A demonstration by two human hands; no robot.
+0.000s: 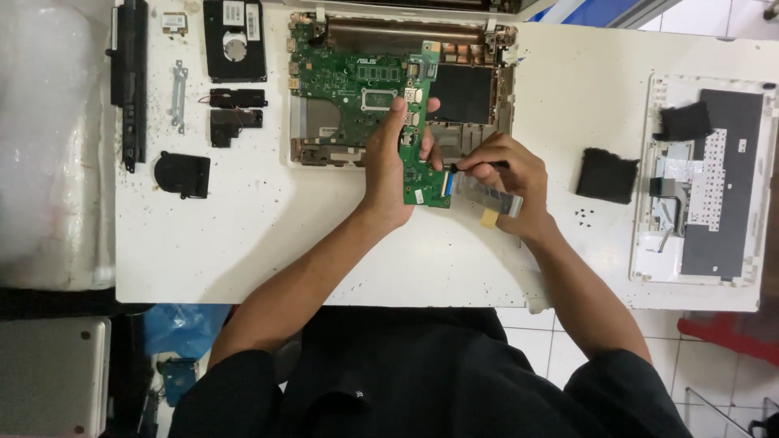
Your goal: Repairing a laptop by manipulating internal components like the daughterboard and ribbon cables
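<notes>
My left hand [391, 166] grips a narrow green circuit board [421, 122], held upright over a white table [243, 235]. My right hand [510, 174] holds a thin black tool [479, 165], its tip at a flat ribbon cable [485, 197] that joins the board's lower end. Behind both hands lies an opened laptop base [402, 93] with a large green motherboard [345, 85] inside it.
At the left lie a long black battery [130, 81], a hard drive [234, 40], a metal bracket [178, 93], small speakers [235, 113] and a fan [183, 173]. At the right are two black pads [607, 174] and a white keyboard cover [706, 178], face down. Small screws [583, 215] lie near the pads.
</notes>
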